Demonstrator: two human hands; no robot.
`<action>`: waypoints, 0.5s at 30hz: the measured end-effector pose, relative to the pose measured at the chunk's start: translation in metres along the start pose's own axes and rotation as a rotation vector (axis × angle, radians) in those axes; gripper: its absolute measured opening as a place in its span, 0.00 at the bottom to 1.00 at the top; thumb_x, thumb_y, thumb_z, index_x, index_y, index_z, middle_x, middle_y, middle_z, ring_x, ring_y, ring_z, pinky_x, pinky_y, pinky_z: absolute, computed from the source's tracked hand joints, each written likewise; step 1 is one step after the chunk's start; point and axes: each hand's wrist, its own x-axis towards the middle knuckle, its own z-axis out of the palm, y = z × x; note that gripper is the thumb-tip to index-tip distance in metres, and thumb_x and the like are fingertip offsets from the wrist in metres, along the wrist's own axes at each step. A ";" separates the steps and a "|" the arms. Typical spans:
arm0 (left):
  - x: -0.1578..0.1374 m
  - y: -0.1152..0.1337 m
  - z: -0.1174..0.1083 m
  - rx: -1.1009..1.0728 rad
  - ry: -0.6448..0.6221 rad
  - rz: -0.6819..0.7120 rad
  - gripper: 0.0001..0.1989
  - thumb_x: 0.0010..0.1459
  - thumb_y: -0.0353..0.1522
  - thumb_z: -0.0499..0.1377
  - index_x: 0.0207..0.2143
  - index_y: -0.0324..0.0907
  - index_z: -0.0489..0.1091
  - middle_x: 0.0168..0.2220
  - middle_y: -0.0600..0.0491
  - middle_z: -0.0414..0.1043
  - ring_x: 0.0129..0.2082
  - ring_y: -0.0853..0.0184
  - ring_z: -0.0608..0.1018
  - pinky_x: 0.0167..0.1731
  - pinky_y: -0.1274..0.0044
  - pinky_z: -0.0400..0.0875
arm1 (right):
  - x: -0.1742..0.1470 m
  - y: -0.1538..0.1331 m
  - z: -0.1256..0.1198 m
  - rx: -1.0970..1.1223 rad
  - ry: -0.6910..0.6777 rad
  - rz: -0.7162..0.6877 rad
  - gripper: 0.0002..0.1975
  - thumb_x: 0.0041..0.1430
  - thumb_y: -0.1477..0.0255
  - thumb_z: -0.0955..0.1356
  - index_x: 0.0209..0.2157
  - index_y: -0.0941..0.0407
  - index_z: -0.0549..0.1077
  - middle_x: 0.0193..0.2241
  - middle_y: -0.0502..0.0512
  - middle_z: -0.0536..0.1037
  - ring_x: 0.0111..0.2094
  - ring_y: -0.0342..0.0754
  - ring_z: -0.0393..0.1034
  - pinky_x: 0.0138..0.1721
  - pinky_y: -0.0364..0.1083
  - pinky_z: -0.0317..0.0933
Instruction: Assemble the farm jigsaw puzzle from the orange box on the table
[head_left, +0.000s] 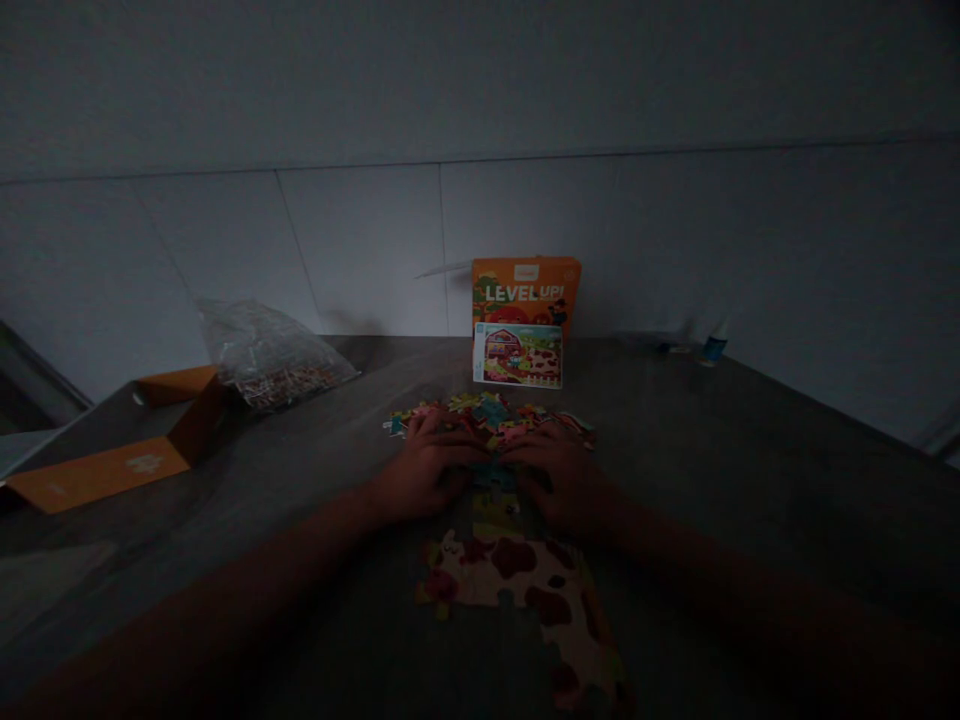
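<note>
In the dim head view, my left hand (424,470) and my right hand (562,472) face each other over a teal jigsaw puzzle piece (493,476). Fingers and thumbs of both hands are bent around its two sides; the exact contact is partly hidden. Just below it lies a yellow-green puzzle piece (495,515). Nearer to me is a joined section of puzzle (517,570) showing a cow with brown patches. A heap of loose puzzle pieces (487,408) spreads right behind my fingers, some covered by them.
A small farm picture card (519,356) leans on an orange "LEVEL UP!" box (525,275) at the wall. To the left are an open orange box tray (105,475) and a clear plastic bag (262,350) with small contents. A small blue-labelled bottle (715,346) stands far right on the grey table (720,470).
</note>
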 end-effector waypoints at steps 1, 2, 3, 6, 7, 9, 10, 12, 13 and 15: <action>0.000 -0.001 0.001 0.011 0.006 0.003 0.15 0.60 0.31 0.57 0.49 0.51 0.73 0.51 0.55 0.75 0.55 0.54 0.64 0.56 0.58 0.51 | 0.000 0.001 0.000 0.010 -0.003 0.009 0.17 0.53 0.79 0.67 0.44 0.54 0.78 0.46 0.55 0.79 0.49 0.56 0.66 0.53 0.58 0.56; 0.000 -0.002 0.001 0.021 0.012 0.006 0.14 0.62 0.32 0.57 0.49 0.51 0.73 0.51 0.55 0.75 0.55 0.54 0.64 0.56 0.58 0.52 | 0.000 0.002 -0.001 0.019 -0.007 0.018 0.17 0.53 0.79 0.66 0.44 0.54 0.78 0.46 0.54 0.79 0.49 0.55 0.66 0.52 0.58 0.56; 0.001 -0.003 0.002 0.028 0.019 0.007 0.14 0.63 0.34 0.56 0.49 0.51 0.73 0.51 0.54 0.75 0.55 0.54 0.64 0.55 0.59 0.52 | 0.000 0.003 -0.001 0.027 -0.013 0.027 0.18 0.53 0.79 0.66 0.45 0.54 0.78 0.46 0.54 0.79 0.49 0.55 0.66 0.52 0.57 0.56; 0.002 -0.003 0.004 0.038 0.050 -0.027 0.12 0.65 0.35 0.54 0.46 0.50 0.75 0.47 0.53 0.77 0.54 0.56 0.66 0.54 0.60 0.54 | -0.001 0.003 -0.001 0.014 -0.020 0.067 0.18 0.54 0.77 0.67 0.48 0.55 0.76 0.47 0.57 0.79 0.49 0.56 0.66 0.51 0.58 0.57; 0.002 -0.003 0.005 0.041 0.082 -0.061 0.12 0.66 0.35 0.53 0.45 0.49 0.75 0.45 0.52 0.78 0.53 0.56 0.67 0.54 0.61 0.55 | -0.001 0.003 -0.001 -0.001 -0.011 0.083 0.19 0.54 0.75 0.67 0.49 0.56 0.76 0.47 0.58 0.78 0.49 0.57 0.65 0.52 0.58 0.57; 0.003 -0.004 0.005 0.043 0.206 -0.198 0.12 0.65 0.36 0.52 0.41 0.47 0.76 0.42 0.51 0.78 0.50 0.57 0.70 0.51 0.63 0.59 | -0.002 0.002 0.000 -0.033 0.025 0.111 0.22 0.55 0.74 0.67 0.52 0.56 0.74 0.49 0.59 0.77 0.50 0.58 0.65 0.52 0.59 0.57; 0.003 -0.005 0.004 0.042 0.285 -0.293 0.13 0.65 0.36 0.52 0.41 0.46 0.76 0.40 0.50 0.77 0.48 0.58 0.71 0.49 0.64 0.61 | -0.002 0.002 0.001 -0.047 0.045 0.121 0.22 0.55 0.74 0.67 0.53 0.56 0.73 0.50 0.59 0.77 0.50 0.58 0.65 0.52 0.59 0.56; 0.003 -0.010 0.003 0.045 0.424 -0.492 0.14 0.63 0.37 0.52 0.43 0.44 0.75 0.38 0.48 0.77 0.44 0.58 0.73 0.45 0.65 0.64 | -0.001 0.002 0.002 -0.075 0.080 0.140 0.21 0.56 0.73 0.67 0.52 0.55 0.73 0.49 0.59 0.77 0.49 0.58 0.65 0.52 0.58 0.56; 0.003 -0.013 0.002 0.053 0.460 -0.583 0.15 0.62 0.36 0.52 0.45 0.44 0.75 0.37 0.48 0.77 0.43 0.57 0.73 0.44 0.64 0.65 | -0.001 0.002 0.003 -0.088 0.093 0.152 0.20 0.56 0.72 0.67 0.51 0.54 0.74 0.48 0.58 0.78 0.49 0.57 0.65 0.52 0.58 0.56; 0.002 -0.019 0.002 0.075 0.458 -0.726 0.16 0.60 0.35 0.52 0.48 0.44 0.73 0.35 0.47 0.77 0.42 0.54 0.74 0.44 0.61 0.65 | -0.001 0.002 0.003 -0.116 0.103 0.175 0.17 0.58 0.71 0.66 0.49 0.53 0.75 0.46 0.58 0.79 0.48 0.57 0.65 0.52 0.58 0.55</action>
